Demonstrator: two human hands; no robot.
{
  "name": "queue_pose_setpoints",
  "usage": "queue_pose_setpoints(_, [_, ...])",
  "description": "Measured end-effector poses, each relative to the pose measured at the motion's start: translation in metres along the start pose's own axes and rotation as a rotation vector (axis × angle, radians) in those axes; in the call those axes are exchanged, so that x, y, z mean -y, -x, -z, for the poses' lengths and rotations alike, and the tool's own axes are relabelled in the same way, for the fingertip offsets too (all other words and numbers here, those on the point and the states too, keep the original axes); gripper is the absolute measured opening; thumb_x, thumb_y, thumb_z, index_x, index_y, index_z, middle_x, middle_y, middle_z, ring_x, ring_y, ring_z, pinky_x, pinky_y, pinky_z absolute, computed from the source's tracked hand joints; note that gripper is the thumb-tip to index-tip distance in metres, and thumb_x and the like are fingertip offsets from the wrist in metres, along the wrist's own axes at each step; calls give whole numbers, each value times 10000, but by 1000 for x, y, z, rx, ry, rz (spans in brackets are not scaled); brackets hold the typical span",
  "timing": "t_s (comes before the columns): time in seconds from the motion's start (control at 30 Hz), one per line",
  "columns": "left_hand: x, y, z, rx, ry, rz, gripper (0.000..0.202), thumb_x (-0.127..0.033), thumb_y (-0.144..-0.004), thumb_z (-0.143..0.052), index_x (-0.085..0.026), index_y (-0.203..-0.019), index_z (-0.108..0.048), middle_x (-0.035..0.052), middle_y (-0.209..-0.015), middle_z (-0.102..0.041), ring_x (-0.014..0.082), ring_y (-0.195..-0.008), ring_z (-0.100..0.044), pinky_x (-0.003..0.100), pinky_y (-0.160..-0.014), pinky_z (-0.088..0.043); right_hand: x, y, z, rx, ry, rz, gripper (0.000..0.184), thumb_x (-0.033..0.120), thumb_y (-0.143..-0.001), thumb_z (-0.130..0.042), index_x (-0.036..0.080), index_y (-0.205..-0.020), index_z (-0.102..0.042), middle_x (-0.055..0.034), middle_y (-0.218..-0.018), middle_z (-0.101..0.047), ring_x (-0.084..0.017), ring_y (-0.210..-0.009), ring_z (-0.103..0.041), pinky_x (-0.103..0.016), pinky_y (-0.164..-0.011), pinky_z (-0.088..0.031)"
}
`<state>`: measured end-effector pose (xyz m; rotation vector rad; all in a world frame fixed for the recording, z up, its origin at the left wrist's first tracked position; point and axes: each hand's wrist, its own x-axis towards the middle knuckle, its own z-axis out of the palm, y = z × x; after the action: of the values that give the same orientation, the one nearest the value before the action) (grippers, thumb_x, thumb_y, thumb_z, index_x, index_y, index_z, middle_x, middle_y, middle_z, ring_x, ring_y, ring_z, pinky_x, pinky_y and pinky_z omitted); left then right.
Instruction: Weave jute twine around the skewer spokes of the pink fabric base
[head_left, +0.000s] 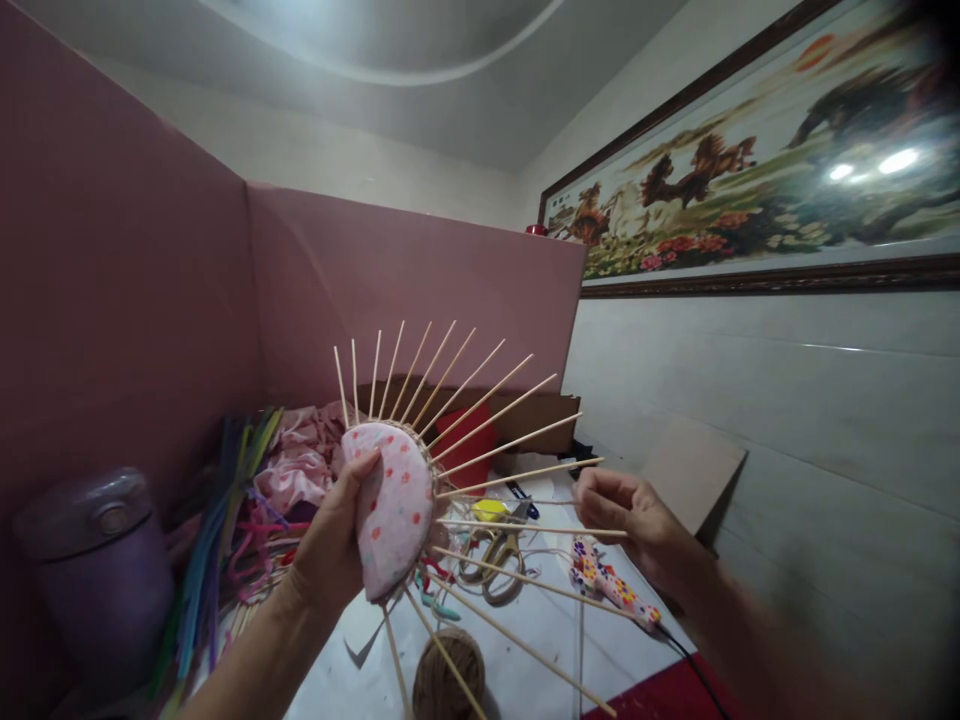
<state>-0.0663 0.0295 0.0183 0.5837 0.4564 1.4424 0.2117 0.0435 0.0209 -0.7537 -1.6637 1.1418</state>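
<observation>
My left hand [330,545] is closed on a padded half-round piece [401,500] covered in pink fabric with small red prints, thumb across its front. Thin wooden sticks [480,415] fan out from its curved edge, with cord woven around their bases. To the right, my right hand [630,510] pinches a strand of twine [517,500] stretched from that edge, between the sticks. Its fingers are close to the stick tips. Below the piece, a ball of brown twine [450,675] stands on the white table surface, partly behind the sticks.
Scissors [499,565], a yellow object [490,510] and a flower-patterned glue gun [611,580] with a black cable lie on the table. Coloured strips [225,520], crumpled pink fabric [304,450] and a purple lidded container [97,580] are on the left. A pink partition [412,290] stands behind.
</observation>
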Motion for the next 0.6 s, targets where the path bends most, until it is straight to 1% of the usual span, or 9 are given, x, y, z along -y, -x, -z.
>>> queue_pose_setpoints(0.07, [0, 0, 1, 2, -32, 7, 171, -225, -765, -540, -113, -856, -630, 103, -729, -705, 210, -612, -664, 325, -586, -556, 5, 4, 5, -34, 29, 58, 275, 401, -730, -601, 176, -611, -498, 46, -529, -350, -63, -450, -253, -232, -424, -179])
queue_pose_setpoints(0.13, [-1, 0, 1, 22, -63, 15, 189, -245, -766, -536, -110, -862, -626, 115, -738, -703, 225, -625, -665, 342, -596, -554, 5, 8, 8, -74, 93, 132, 240, 396, -724, -609, 181, -641, -543, 24, -550, -397, -79, -469, -307, -241, -428, -217])
queue_pose_setpoints(0.23, [-2, 0, 2, 34, -102, 4, 195, -255, -772, -527, -107, -852, -625, 120, -735, -702, 237, -629, -664, 361, -592, -552, 6, 13, 8, -119, 241, 250, 198, 369, -728, -615, 189, -656, -577, -11, -587, -460, -113, -530, -392, -261, -456, -279])
queue_pose_setpoints(0.3, [-2, -1, 3, 17, -114, -11, 181, -243, -771, -529, -108, -844, -625, 112, -730, -702, 232, -620, -663, 361, -587, -553, 10, 18, 5, -146, 340, 333, 161, 332, -734, -616, 193, -656, -592, -16, -579, -472, -123, -533, -413, -268, -460, -293])
queue_pose_setpoints(0.37, [-3, -1, 3, -7, -112, -32, 161, -227, -767, -537, -111, -836, -625, 101, -721, -703, 220, -609, -662, 348, -582, -554, 15, 22, 1, -133, 431, 408, 104, 279, -745, -609, 197, -680, -613, -17, -568, -488, -122, -515, -426, -268, -450, -296])
queue_pose_setpoints(0.43, [-4, -1, 2, -18, -101, -42, 154, -221, -766, -540, -114, -837, -625, 95, -720, -704, 214, -605, -662, 341, -579, -556, 19, 27, -2, -83, 518, 477, 44, 213, -746, -603, 203, -713, -630, -19, -556, -508, -122, -500, -444, -267, -444, -302])
queue_pose_setpoints(0.5, [-5, -1, 1, -28, -77, -47, 159, -220, -773, -530, -116, -845, -625, 93, -722, -705, 214, -605, -663, 353, -584, -558, 19, 31, -5, -79, 583, 540, 67, 155, -730, -610, 210, -746, -644, -26, -563, -541, -127, -498, -465, -272, -454, -323])
queue_pose_setpoints(0.57, [-6, 0, -1, -32, -35, -52, 171, -223, -784, -513, -116, -858, -625, 93, -728, -706, 215, -607, -664, 356, -587, -559, 11, 34, -9, -167, 568, 605, 90, 142, -714, -626, 216, -760, -651, -43, -604, -587, -142, -525, -496, -286, -489, -361])
queue_pose_setpoints(0.6, [-7, 0, -1, -29, -7, -49, 176, -223, -791, -503, -116, -858, -626, 93, -728, -707, 212, -606, -664, 348, -585, -560, 6, 34, -12, -223, 523, 619, 76, 156, -714, -629, 216, -755, -651, -49, -624, -603, -148, -538, -507, -289, -503, -375])
